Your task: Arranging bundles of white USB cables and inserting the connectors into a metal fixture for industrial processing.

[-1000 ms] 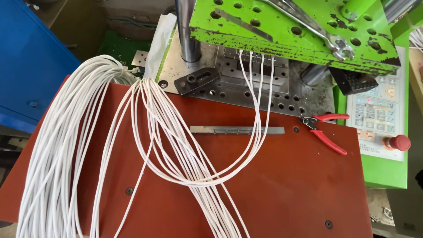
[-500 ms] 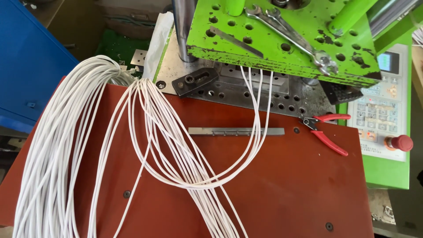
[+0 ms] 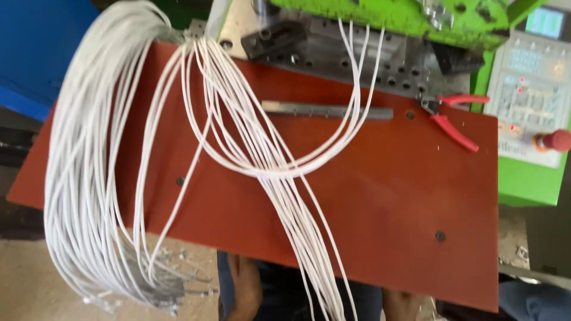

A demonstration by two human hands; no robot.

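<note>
Neither of my hands shows in the head view. A thick bundle of white cables (image 3: pixel 89 178) hangs over the left edge of a red-brown board (image 3: pixel 386 208), its metal-tipped ends dangling near the floor. Several more white cables (image 3: pixel 279 169) loop across the board, run up into the metal die plate (image 3: pixel 333 56) under the green press (image 3: pixel 386 15), and trail off the near edge. Below that edge I see blue clothing and bare skin (image 3: pixel 241 288); whether it is an arm or a leg is unclear.
A flat grey metal bar (image 3: pixel 327 110) lies across the board's far side. Red-handled pliers (image 3: pixel 455 119) rest at the far right corner. A control panel (image 3: pixel 529 101) with a red button (image 3: pixel 556 141) stands at right. A blue bin (image 3: pixel 35 47) sits at left.
The view has dropped and closed in: the board fills the frame, the press top has slid out at the top, and the near edge now shows. The cables lie as before.
</note>
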